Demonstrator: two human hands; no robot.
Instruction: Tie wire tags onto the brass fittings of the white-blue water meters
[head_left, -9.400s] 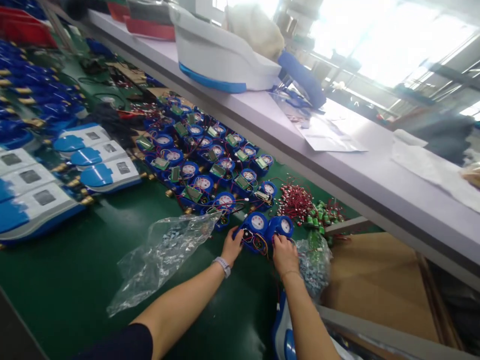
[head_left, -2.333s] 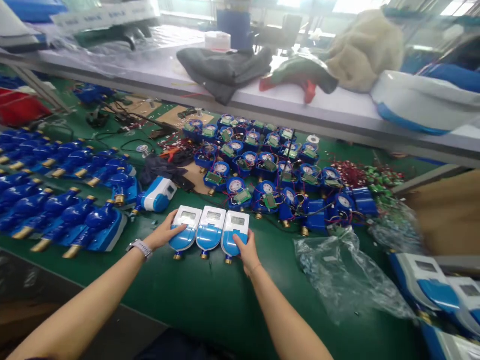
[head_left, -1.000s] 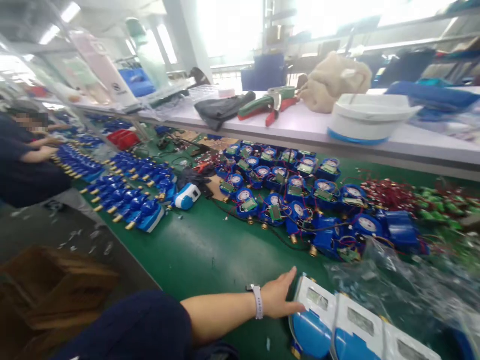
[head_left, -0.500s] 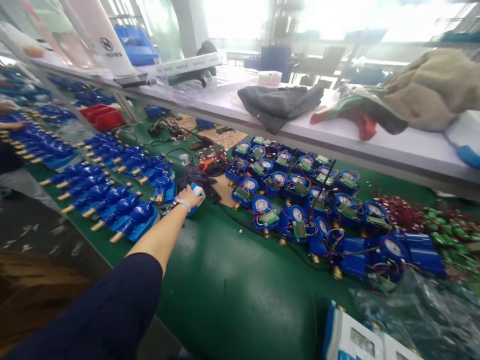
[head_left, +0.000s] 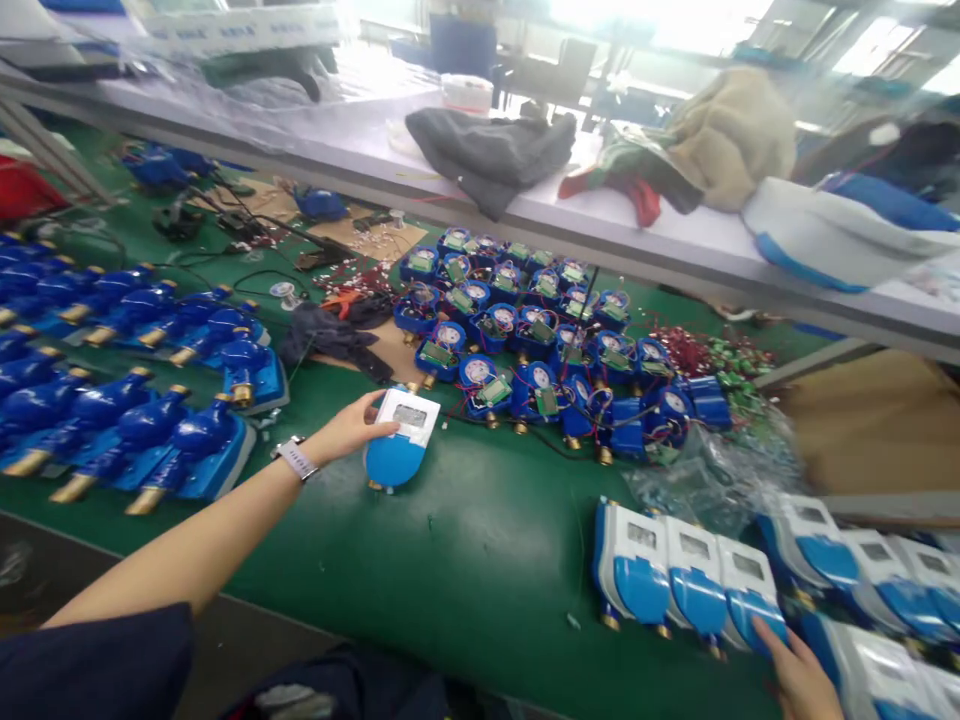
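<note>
In my left hand point(head_left: 351, 428) is a water meter point(head_left: 397, 462) with a white and blue cover, gripped at its left edge with the thumb on top. The meter is upright, over the green bench; whether it touches the surface I cannot tell. On the right, my right hand point(head_left: 804, 672) has hold of the lower right edge of another water meter point(head_left: 750, 590), the last of three side by side. Part of that hand is cut off by the frame and some fingers are hidden.
Left are rows of blue meters point(head_left: 191, 425) lying face down. Behind, several open meters point(head_left: 480, 385) show wires and green circuit boards. More white and blue meters point(head_left: 814, 535) stand far right, beside clear plastic bags point(head_left: 697, 470). A white shelf point(head_left: 360, 165) carrying cloths overhangs the back.
The view has swung right. My left hand has brought the water meter rightwards from beside the blue rows, and its cover now faces up. My right hand has come into view.
</note>
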